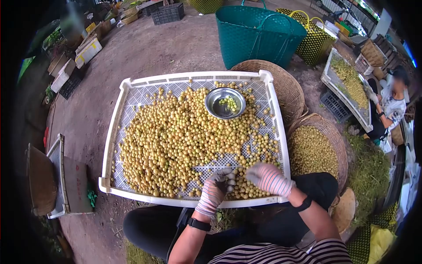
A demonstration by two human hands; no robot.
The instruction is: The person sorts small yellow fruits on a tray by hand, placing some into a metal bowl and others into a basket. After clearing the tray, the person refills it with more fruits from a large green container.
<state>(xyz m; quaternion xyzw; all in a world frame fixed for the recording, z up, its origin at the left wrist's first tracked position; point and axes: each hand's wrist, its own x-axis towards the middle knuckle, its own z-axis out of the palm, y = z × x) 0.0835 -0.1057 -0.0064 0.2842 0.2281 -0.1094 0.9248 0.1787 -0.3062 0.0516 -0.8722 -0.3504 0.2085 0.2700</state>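
A white perforated plastic tray [132, 88] lies in front of me, covered with several small yellow-green round fruits [176, 136]. A small metal bowl [225, 103] with a few fruits sits at the tray's far side. My left hand [217, 185], in a striped glove, rests on the fruits near the tray's front edge with fingers curled; whether it holds a fruit I cannot tell. My right hand [268, 177], also gloved, hovers just right of it over the fruits, fingers bent downward.
A woven basket [314, 149] full of the same fruit stands right of the tray, another basket [285, 83] behind it. A teal plastic basket [257, 35] and a yellow-black one [314, 42] stand farther back. A second person [389, 105] sits at another fruit tray [349, 83] on the right.
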